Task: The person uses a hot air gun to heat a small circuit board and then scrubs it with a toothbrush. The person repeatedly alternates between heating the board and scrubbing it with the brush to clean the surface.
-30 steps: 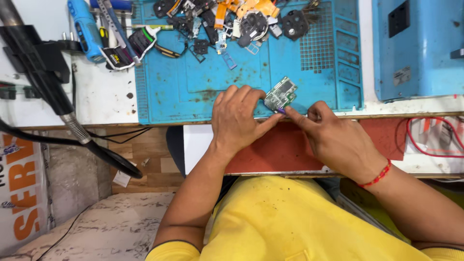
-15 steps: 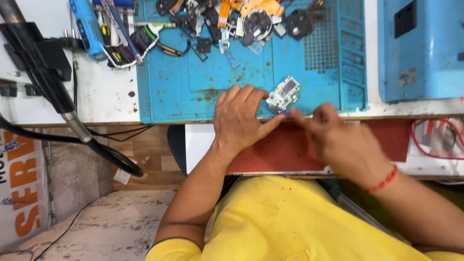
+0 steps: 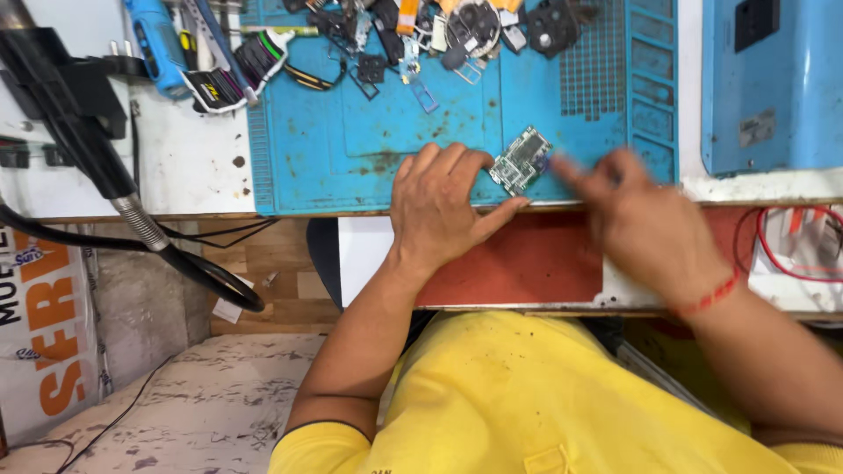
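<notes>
Left hand (image 3: 436, 209): flat on the mat (image 3: 378, 132), fingers (image 3: 457, 162) spread, thumb and forefinger tips touching the board's near edge.
Right hand (image 3: 645, 224): blurred, forefinger toward the board's right corner; grip cannot be told.
Board (image 3: 520, 160): between both hands' fingertips, lying tilted on the mat.
Parts (image 3: 439, 31): scattered well beyond the fingers.
</notes>
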